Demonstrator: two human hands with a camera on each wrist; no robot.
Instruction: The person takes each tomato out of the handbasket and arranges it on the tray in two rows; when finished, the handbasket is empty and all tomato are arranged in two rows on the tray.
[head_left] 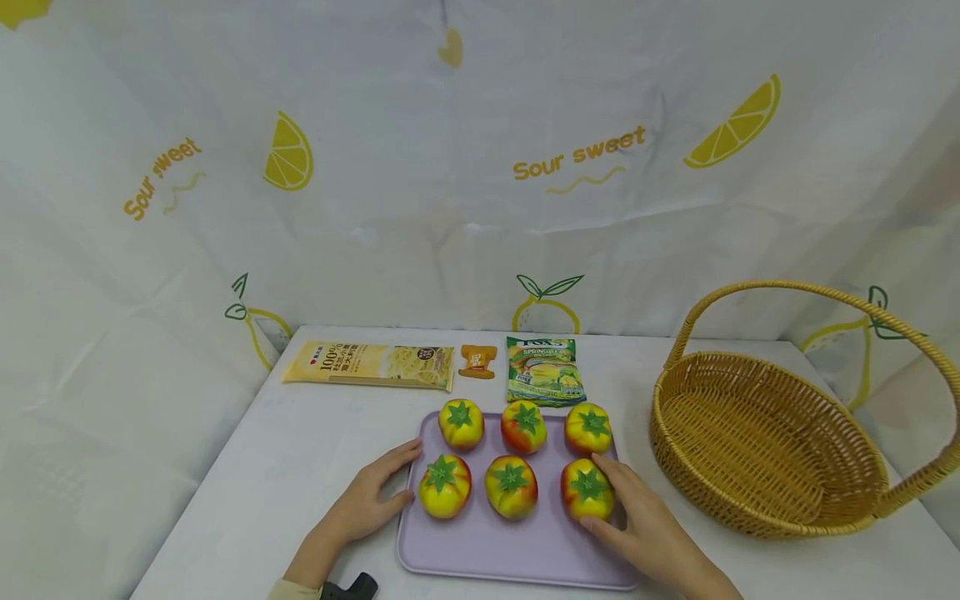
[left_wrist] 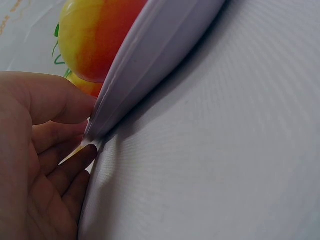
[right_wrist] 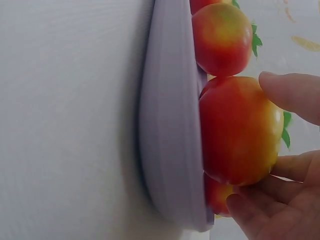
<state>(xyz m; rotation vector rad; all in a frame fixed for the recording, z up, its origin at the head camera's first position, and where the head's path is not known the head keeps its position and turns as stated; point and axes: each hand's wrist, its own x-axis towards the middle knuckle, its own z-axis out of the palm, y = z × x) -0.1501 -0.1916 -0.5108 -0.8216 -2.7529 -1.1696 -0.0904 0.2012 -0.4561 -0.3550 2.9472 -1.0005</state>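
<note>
A lavender tray [head_left: 487, 550] lies on the white table and carries six yellow-red toy tomatoes in two rows. My right hand [head_left: 600, 493] grips the front right tomato [head_left: 587, 490], fingers on its far side and thumb on its near side. The right wrist view shows that tomato [right_wrist: 240, 130] between my thumb and fingers [right_wrist: 260, 200], still sitting on the tray [right_wrist: 170, 125]. My left hand [head_left: 408, 475] rests against the tray's left rim, beside the front left tomato [head_left: 445, 486]. In the left wrist view its fingertips [left_wrist: 75, 160] touch the rim [left_wrist: 150, 65].
A big woven basket [head_left: 750, 508] with a tall handle stands empty to the right of the tray. Behind the tray lie a yellow noodle pack [head_left: 371, 365], a small orange packet [head_left: 477, 361] and a green candy bag [head_left: 543, 371]. A lemon-print cloth hangs behind.
</note>
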